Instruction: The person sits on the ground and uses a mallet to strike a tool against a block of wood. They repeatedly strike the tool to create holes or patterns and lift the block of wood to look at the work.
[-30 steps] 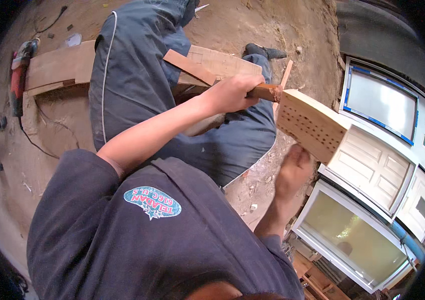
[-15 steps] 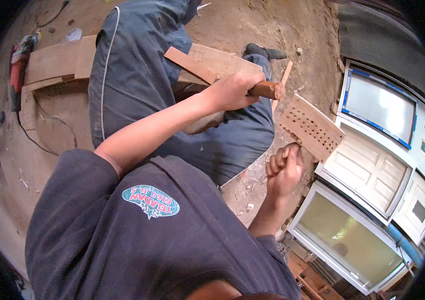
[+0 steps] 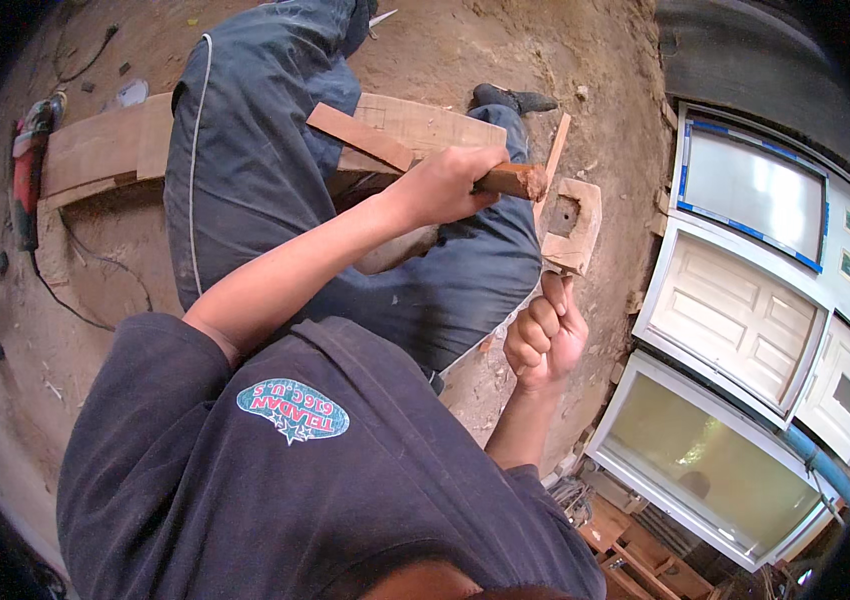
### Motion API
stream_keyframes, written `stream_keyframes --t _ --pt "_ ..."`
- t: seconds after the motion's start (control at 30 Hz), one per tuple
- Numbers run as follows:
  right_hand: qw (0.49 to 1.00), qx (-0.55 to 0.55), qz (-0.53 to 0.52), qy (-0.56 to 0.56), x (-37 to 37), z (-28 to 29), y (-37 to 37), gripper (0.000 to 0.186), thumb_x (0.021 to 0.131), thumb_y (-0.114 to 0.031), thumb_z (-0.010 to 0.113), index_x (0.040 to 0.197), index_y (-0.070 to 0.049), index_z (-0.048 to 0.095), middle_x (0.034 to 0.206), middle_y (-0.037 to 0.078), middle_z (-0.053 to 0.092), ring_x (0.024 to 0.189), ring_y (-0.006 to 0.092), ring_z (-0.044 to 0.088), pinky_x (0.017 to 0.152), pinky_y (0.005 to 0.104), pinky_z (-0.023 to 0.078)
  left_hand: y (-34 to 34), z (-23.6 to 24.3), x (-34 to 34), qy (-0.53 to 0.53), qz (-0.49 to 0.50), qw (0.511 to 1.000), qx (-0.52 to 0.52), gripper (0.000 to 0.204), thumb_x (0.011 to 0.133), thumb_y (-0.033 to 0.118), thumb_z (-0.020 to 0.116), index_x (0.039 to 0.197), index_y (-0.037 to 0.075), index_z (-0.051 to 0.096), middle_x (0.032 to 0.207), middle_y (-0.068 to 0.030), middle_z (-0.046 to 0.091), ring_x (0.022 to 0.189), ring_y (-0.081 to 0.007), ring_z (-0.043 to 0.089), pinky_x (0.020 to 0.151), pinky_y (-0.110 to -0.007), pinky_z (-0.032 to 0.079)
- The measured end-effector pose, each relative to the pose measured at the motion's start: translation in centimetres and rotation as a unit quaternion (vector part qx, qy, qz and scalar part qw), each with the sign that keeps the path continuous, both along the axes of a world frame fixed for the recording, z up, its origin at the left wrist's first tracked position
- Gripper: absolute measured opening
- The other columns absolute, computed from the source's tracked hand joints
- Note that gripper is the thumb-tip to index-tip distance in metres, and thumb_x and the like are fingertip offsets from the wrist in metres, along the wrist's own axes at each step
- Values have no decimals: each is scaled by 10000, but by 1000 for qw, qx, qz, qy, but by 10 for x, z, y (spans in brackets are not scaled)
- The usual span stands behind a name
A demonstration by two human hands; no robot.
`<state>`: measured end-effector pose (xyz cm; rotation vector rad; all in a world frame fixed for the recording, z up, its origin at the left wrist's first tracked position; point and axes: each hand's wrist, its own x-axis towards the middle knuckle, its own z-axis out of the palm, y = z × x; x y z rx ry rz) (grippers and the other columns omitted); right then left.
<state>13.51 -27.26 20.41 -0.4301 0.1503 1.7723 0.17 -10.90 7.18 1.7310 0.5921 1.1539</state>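
Note:
My left hand (image 3: 455, 185) is closed round a brown wooden tool handle (image 3: 517, 181), like a chisel's, with a frayed, battered end pointing right. Its other end is hidden behind the hand and forearm. To the right, my right hand (image 3: 548, 335) is a fist holding up a pale wooden mallet (image 3: 587, 232) whose handle is mostly hidden. The mallet head shows a squarish hollow with a dark spot, beside and apart from the battered end. Under my left hand, a thin wooden slat (image 3: 360, 135) slants across a pale plank (image 3: 435, 122) between my legs.
A red angle grinder (image 3: 33, 160) with a black cord lies at the far left beside wooden boards (image 3: 95, 148). Another narrow strip of wood (image 3: 557, 150) is past my knee. White framed doors and panels (image 3: 735, 310) stand at the right. Dirt floor (image 3: 605, 60) surrounds me.
The mallet has turned from its broad side with rows of holes to its hollowed end, and has moved left toward the handle. My left hand keeps its grip; the whole view has shifted slightly.

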Motion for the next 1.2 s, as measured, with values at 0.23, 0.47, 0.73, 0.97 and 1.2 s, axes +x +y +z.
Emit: stream_keyframes --t 0.23,0.47,0.73,0.97,1.2 --pt "916 -135 -47 -375 -1 16 7 327 1068 -346 342 834 -122 385 560 -61 219 414 54 148 350 235 120 0 -1 -1 14 -3 1000 4 349 721 48 725 1017 17 543 881 -212 633 901 -412 627 742 -466 501" --pt "719 1 -126 -684 -4 28 13 247 1056 -268 410 872 -106 440 614 -30 325 445 55 239 385 226 183 -1 2 0 2 -4 1000 6 343 719 51 723 1006 20 537 900 -209 627 922 -400 624 762 -464 494" --pt "380 98 -243 -887 10 78 23 289 980 -219 420 709 -119 409 569 -57 244 466 39 223 387 213 167 -2 -3 -5 7 -12 1000 7 354 727 54 732 1022 26 537 893 -190 627 899 -393 626 743 -454 496" --pt "434 21 -78 -897 11 34 4 210 964 -181 549 774 -111 490 645 0 405 541 110 376 477 234 313 0 2 6 -6 -6 1000 17 329 735 64 732 976 17 513 865 -190 615 884 -397 623 727 -459 493" --pt "571 87 -263 -772 -12 95 17 340 1018 -355 451 761 -133 443 615 -12 359 466 56 261 386 207 210 -2 -1 -3 8 -23 999 23 315 733 56 721 954 17 500 896 -189 610 908 -393 613 741 -463 483"
